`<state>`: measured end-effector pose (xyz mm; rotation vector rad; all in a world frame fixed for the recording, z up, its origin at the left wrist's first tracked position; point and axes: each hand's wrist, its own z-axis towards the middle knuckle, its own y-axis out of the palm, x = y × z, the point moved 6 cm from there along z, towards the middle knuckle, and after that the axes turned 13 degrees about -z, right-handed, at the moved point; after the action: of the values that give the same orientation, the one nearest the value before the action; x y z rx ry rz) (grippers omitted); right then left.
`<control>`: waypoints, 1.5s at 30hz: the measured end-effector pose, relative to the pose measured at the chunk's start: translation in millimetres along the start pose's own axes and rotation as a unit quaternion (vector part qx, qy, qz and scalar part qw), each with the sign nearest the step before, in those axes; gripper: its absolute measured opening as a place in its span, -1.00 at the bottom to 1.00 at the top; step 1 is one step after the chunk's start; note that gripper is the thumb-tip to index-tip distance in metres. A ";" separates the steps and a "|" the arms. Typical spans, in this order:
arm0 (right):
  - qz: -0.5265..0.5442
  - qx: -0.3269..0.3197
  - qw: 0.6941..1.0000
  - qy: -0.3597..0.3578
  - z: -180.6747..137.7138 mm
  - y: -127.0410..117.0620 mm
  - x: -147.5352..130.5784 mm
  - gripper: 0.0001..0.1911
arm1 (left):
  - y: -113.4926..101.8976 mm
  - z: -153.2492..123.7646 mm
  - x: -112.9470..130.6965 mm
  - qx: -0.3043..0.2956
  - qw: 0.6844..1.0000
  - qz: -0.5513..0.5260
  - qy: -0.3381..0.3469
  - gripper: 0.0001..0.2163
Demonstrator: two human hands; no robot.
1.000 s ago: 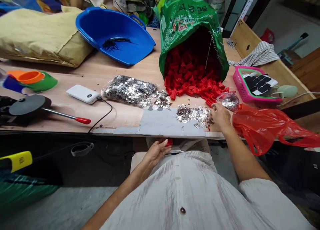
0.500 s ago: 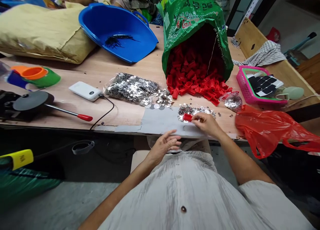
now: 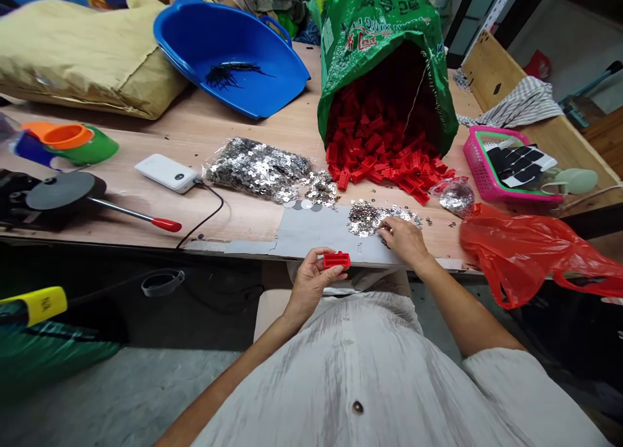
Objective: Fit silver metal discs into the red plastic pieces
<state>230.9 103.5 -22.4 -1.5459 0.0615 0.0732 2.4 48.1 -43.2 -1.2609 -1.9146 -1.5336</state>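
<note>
My left hand (image 3: 311,279) grips a small red plastic housing (image 3: 337,260) between thumb and fingers, just past the table's front edge. The housing's hollow side faces up. On the grey mat (image 3: 304,234), my right hand (image 3: 403,238) has its fingertips pinched at the edge of a pile of small shiny metal pieces (image 3: 363,218). Whatever lies between those fingertips is too small to make out. Behind the pile, many more red housings (image 3: 372,145) spill from the mouth of a green woven sack (image 3: 377,51).
A clear bag of metal pieces (image 3: 257,168) lies left of the sack. Further left are a white power bank (image 3: 166,172) with a cable and a red-tipped lever tool (image 3: 131,213). A blue scoop (image 3: 233,58), pink basket (image 3: 487,174) and red plastic bag (image 3: 530,246) surround the work area.
The red housing has passed from my right hand to my left hand, which has closed on it. My right hand is now down at the metal pieces.
</note>
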 end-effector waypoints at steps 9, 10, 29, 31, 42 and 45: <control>-0.055 0.002 0.998 0.013 3.3 1.6 -5.2 -0.83 | -2.7 5.1 5.3 0.024 0.996 0.046 0.075 -0.64; -0.058 0.009 0.998 0.015 2.1 -0.5 -2.6 -0.83 | -1.9 5.2 7.3 0.026 0.995 0.047 0.082 -0.65; 0.275 0.070 0.941 -0.183 -47.5 -31.5 -76.4 -0.84 | 11.2 -2.6 23.8 0.017 0.951 0.232 0.203 -0.67; 0.274 0.077 0.937 -0.201 -46.7 -29.6 -78.7 -0.83 | 13.6 -4.1 24.0 0.009 0.950 0.239 0.201 -0.69; 0.419 -0.019 0.901 -0.111 -39.6 -13.6 -63.5 -0.76 | 11.6 -8.6 19.4 0.020 0.950 0.221 0.218 -0.69; 0.449 -0.055 0.889 -0.066 -38.9 -4.8 -58.3 -0.78 | 15.9 -10.3 23.1 0.005 0.941 0.236 0.245 -0.70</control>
<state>173.4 64.0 -13.6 -1.5052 0.6750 0.9284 0.9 48.0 -13.4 -1.0949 -1.1997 -1.4053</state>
